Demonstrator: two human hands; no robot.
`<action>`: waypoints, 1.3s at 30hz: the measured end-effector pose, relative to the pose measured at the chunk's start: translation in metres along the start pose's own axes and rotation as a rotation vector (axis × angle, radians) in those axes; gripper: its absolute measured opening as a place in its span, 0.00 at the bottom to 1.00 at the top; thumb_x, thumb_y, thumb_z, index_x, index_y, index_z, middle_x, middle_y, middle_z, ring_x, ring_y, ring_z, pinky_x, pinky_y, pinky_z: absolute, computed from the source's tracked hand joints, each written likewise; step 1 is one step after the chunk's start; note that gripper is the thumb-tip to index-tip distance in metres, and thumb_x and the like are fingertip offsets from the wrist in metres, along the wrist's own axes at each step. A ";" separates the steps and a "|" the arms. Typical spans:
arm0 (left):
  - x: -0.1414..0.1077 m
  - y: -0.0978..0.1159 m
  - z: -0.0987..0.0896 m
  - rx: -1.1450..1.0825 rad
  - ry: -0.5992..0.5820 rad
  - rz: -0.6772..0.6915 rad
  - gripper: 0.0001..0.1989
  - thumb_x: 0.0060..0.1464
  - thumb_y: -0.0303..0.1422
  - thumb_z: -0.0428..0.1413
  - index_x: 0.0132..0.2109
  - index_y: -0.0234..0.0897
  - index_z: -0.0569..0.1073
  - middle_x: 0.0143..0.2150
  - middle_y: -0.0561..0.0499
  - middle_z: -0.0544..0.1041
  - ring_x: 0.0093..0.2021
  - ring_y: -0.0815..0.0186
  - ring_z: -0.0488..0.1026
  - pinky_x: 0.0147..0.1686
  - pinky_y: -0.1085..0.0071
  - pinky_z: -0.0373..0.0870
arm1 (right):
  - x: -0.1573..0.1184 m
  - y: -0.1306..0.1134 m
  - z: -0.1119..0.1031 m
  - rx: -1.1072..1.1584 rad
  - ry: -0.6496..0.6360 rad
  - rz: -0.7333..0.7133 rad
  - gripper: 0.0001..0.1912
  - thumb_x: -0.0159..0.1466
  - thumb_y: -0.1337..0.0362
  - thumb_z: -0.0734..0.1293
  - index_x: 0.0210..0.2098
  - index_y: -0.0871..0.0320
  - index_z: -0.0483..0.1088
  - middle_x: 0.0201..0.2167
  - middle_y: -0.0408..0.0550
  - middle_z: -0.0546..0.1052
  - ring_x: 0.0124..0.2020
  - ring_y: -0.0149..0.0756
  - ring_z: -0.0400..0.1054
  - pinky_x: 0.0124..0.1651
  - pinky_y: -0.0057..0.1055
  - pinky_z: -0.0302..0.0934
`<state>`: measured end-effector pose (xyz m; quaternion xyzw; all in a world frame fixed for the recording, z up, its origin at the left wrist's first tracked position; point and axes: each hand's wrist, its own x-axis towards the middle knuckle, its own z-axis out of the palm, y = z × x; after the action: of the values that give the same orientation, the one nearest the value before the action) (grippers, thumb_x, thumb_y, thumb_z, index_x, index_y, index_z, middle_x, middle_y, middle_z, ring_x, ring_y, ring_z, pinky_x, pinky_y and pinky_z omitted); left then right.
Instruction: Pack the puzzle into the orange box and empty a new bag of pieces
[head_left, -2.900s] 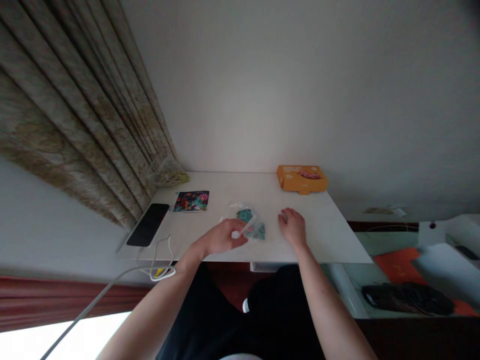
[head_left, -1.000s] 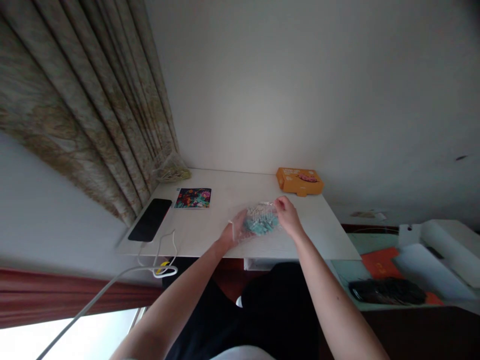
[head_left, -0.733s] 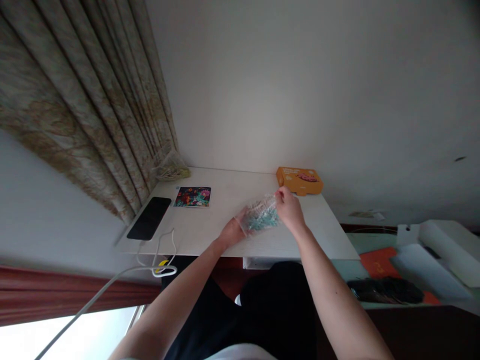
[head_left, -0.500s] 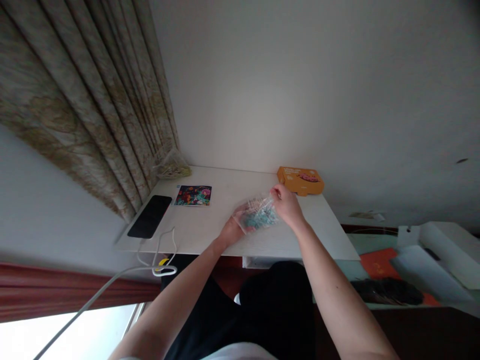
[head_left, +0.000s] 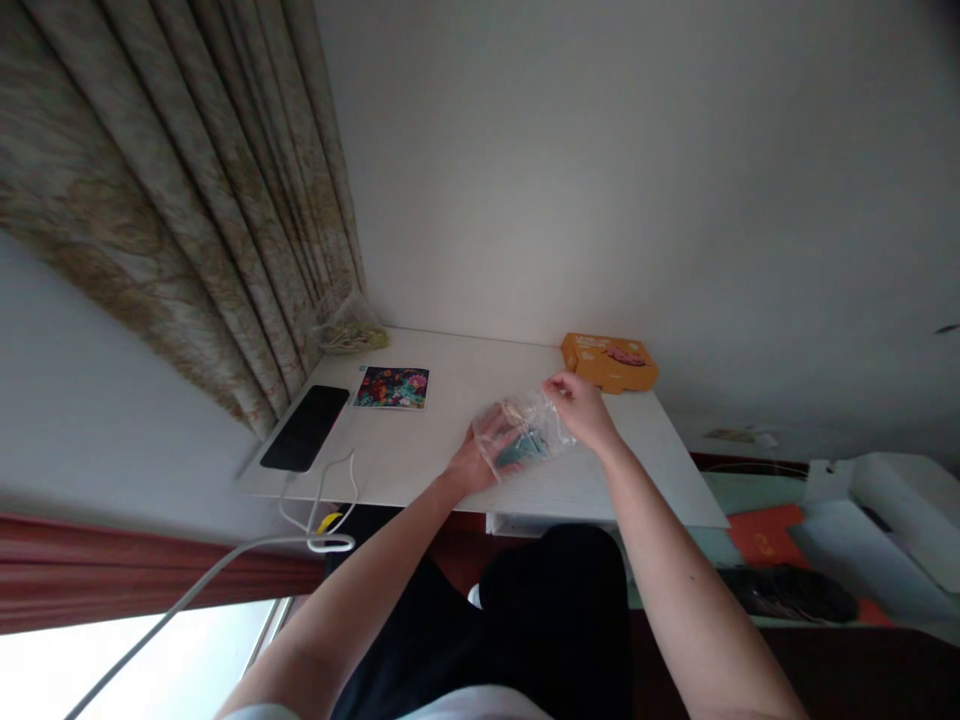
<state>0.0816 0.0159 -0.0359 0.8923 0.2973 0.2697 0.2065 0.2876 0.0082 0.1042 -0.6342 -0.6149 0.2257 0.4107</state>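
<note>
A clear plastic bag (head_left: 556, 424) with small teal and pale pieces in it is held over the front middle of the white table. My left hand (head_left: 480, 455) supports its left end, with fingers spread and showing through the plastic. Whether those fingers lie inside the bag or under it, I cannot tell. At the upper right corner of the bag, my right hand (head_left: 579, 402) pinches the plastic between thumb and fingers. Just beyond that hand lies an orange box (head_left: 611, 362) with a pink picture on its lid.
On the left of the white table (head_left: 465, 365) lie a black phone (head_left: 305, 428) and a colourful floral card (head_left: 391, 388). Another clear bag (head_left: 354, 335) rests in the back corner by the curtain (head_left: 247, 220). A white cable (head_left: 225, 560) hangs past the front left edge.
The left hand's fingers have spread and show more clearly through the plastic. The teal pieces are bunched lower in the bag. My right hand keeps its pinch.
</note>
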 end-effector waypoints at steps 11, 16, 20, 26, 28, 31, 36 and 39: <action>0.009 -0.003 -0.001 -0.068 0.045 -0.048 0.29 0.58 0.37 0.65 0.65 0.48 0.71 0.71 0.45 0.67 0.74 0.50 0.58 0.73 0.42 0.55 | -0.006 0.007 0.001 0.229 -0.055 0.165 0.23 0.56 0.40 0.68 0.32 0.53 0.70 0.32 0.51 0.81 0.23 0.33 0.64 0.22 0.28 0.55; 0.007 -0.002 -0.005 -0.119 0.035 -0.083 0.26 0.63 0.37 0.59 0.67 0.48 0.70 0.70 0.45 0.69 0.71 0.51 0.63 0.71 0.45 0.59 | -0.009 0.024 -0.020 0.191 0.021 0.168 0.25 0.57 0.38 0.68 0.32 0.54 0.70 0.34 0.52 0.82 0.23 0.32 0.62 0.22 0.27 0.56; 0.002 -0.003 -0.003 -0.099 0.027 -0.083 0.23 0.66 0.35 0.55 0.66 0.46 0.71 0.68 0.45 0.71 0.70 0.51 0.66 0.69 0.47 0.63 | -0.011 0.038 -0.033 0.187 0.047 0.160 0.26 0.57 0.36 0.69 0.31 0.54 0.70 0.33 0.51 0.82 0.23 0.32 0.62 0.22 0.27 0.56; 0.001 0.000 -0.004 -0.013 0.023 -0.033 0.16 0.65 0.28 0.54 0.56 0.44 0.77 0.66 0.46 0.73 0.69 0.55 0.67 0.69 0.51 0.64 | -0.013 0.061 -0.050 0.202 0.076 0.178 0.28 0.55 0.34 0.70 0.32 0.55 0.71 0.31 0.48 0.81 0.19 0.28 0.57 0.21 0.28 0.54; 0.001 0.001 -0.005 0.028 0.016 -0.046 0.15 0.64 0.27 0.56 0.55 0.44 0.77 0.67 0.46 0.72 0.69 0.54 0.66 0.70 0.51 0.63 | -0.014 0.067 -0.053 0.206 0.083 0.198 0.30 0.54 0.33 0.70 0.32 0.54 0.71 0.30 0.48 0.80 0.19 0.28 0.57 0.21 0.28 0.53; 0.000 0.002 -0.005 0.067 -0.005 -0.062 0.17 0.62 0.27 0.58 0.56 0.45 0.76 0.69 0.47 0.70 0.71 0.55 0.65 0.72 0.51 0.59 | -0.015 0.074 -0.054 0.220 0.104 0.215 0.31 0.53 0.31 0.70 0.31 0.54 0.70 0.28 0.46 0.79 0.19 0.28 0.56 0.21 0.27 0.53; -0.001 0.002 -0.004 0.097 -0.028 -0.080 0.19 0.61 0.27 0.57 0.58 0.47 0.75 0.69 0.49 0.70 0.71 0.56 0.64 0.73 0.48 0.53 | -0.018 0.078 -0.051 0.235 0.170 0.186 0.29 0.55 0.33 0.69 0.31 0.54 0.69 0.24 0.45 0.77 0.19 0.29 0.56 0.21 0.27 0.51; -0.001 0.004 -0.003 0.107 -0.016 -0.080 0.20 0.60 0.28 0.57 0.59 0.46 0.75 0.67 0.46 0.72 0.70 0.53 0.65 0.75 0.45 0.46 | -0.019 0.076 -0.047 0.274 0.197 0.202 0.29 0.54 0.33 0.70 0.32 0.53 0.68 0.25 0.46 0.78 0.19 0.29 0.55 0.21 0.27 0.49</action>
<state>0.0809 0.0130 -0.0321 0.8916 0.3452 0.2378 0.1713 0.3673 -0.0149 0.0662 -0.6500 -0.4684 0.2844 0.5265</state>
